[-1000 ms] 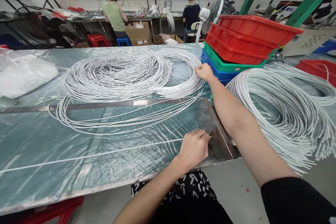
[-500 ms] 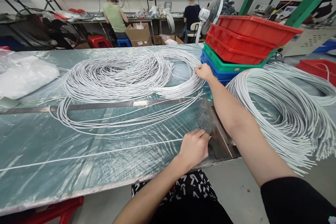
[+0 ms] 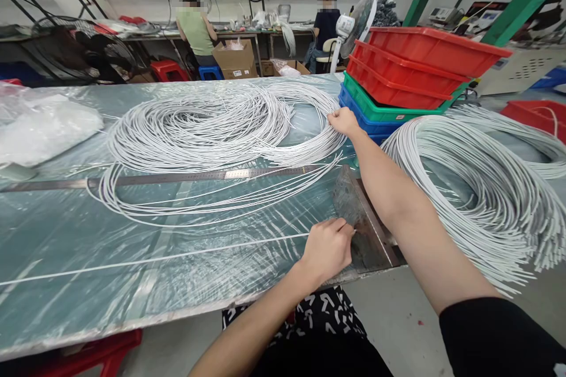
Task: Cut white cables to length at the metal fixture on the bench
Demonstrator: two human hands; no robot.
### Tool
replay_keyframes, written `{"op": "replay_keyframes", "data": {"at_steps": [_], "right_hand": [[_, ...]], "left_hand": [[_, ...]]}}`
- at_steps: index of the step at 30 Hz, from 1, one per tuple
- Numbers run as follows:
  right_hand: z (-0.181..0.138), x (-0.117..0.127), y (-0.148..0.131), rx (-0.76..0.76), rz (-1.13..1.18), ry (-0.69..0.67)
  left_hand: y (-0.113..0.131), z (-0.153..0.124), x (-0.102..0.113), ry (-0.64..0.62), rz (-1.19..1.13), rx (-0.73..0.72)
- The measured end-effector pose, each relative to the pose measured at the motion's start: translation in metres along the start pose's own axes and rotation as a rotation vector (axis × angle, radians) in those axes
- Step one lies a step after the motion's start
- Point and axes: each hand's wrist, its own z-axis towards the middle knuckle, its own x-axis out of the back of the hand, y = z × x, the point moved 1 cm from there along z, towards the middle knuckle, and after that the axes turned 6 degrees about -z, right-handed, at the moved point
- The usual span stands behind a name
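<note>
White cable: slim, nearly straight, toward nine o'clock from left hand, grip closed on it. Right hand, two o'clock of centre: grip unclear.

The single wire is showing white against the surface, which is gleaming teal with silvery streaks. The heaped coils are looking white too; the right-side coil is taking on a greenish grey. The ruler is shining steel-grey. A red bin, green bin and blue bin are standing out. A sleeve is showing solid black; the printed garment is scattering white marks over black.
</note>
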Motion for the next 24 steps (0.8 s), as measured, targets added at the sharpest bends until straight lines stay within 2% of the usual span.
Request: {"op": "replay_keyframes", "data": {"at_steps": [24], "right_hand": [[-0.0029,0.0017,-0.0036,0.017,0.0,-0.008]], "left_hand": [[-0.0002,-0.0001,0.0001,0.007,0.035,-0.018]]}}
